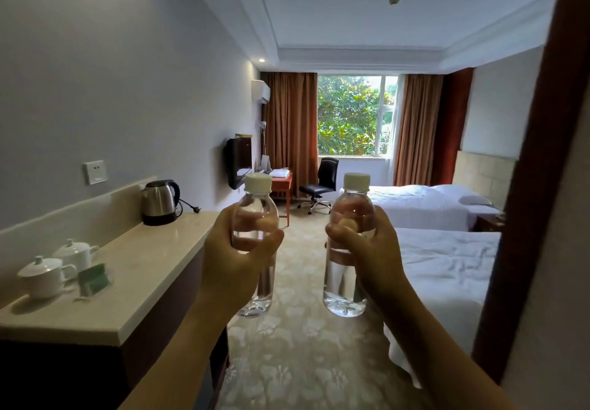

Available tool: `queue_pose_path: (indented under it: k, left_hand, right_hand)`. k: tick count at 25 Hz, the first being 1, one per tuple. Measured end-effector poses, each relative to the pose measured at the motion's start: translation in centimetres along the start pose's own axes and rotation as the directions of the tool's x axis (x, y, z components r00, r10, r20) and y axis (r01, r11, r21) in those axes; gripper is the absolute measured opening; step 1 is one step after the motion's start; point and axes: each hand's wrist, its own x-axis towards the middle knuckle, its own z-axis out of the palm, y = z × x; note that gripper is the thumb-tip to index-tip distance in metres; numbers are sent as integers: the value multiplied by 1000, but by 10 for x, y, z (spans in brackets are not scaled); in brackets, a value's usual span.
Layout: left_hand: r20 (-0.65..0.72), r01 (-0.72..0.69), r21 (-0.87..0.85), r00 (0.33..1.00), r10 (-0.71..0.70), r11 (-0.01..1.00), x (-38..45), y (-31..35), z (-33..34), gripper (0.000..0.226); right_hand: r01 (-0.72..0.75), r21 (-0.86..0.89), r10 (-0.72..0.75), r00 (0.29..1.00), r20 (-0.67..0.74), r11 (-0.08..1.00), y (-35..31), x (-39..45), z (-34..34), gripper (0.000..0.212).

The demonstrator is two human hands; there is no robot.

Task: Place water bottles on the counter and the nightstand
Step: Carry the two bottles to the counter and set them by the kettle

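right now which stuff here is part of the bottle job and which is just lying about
Job: left bottle in left hand; right bottle in right hand; counter; nightstand.

Lying about: kettle, cups, green packets, chair, beds.

The counter (153,269) runs at nine o'clock, bearing a kettle (159,202) behind two cups (44,277); beds (440,269) lie at three o'clock, the window (354,116) at twelve.

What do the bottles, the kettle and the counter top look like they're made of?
Bottles: clear thin plastic, see-through, with matte white caps. Kettle: brushed metal body that reflects light, black plastic handle and base. Counter: pale polished stone or imitation, faintly glossy.
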Motion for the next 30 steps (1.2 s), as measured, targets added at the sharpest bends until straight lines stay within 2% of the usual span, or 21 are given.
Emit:
queue_pose_path:
  k: [2, 5, 10, 15, 20, 23, 26, 30]
  left_hand:
    - [21, -39, 22, 999, 38, 999, 45, -49, 10, 36]
    - [27, -72, 42, 997, 71, 997, 124, -113, 25, 34]
    - [-2, -88, 50, 996, 89, 995, 239, -189, 39, 36]
    - [-72, -92, 139, 992, 103, 986, 310, -252, 26, 48]
    - [-151, -55, 225, 984, 90, 973, 378, -340, 6, 43]
    - [-207, -50, 334, 970, 125, 941, 423, -396, -2, 47]
    - [-303, -17, 424, 939, 160, 905, 464, -440, -19, 53]
    - [-469, 67, 523, 855, 221, 850, 490, -465, -73, 58]
  right_hand:
    - [14, 13, -14, 1000, 1, 1000, 38, 53, 15, 53]
    - [11, 23, -12, 1000, 24, 1000, 86, 140, 40, 47]
    - [-1, 62, -3, 998, 58, 998, 143, 262, 75, 54]
    - [5, 152, -24, 992, 124, 988, 202, 356, 119, 50]
    - [-27, 253, -22, 982, 188, 967, 287, 450, 176, 55]
    - [-42, 299, -34, 969, 244, 953, 346, 513, 215, 57]
    - [-37, 320, -87, 927, 364, 947, 398, 571, 279, 58]
    - [-110, 370, -144, 792, 594, 922, 431, 598, 392, 50]
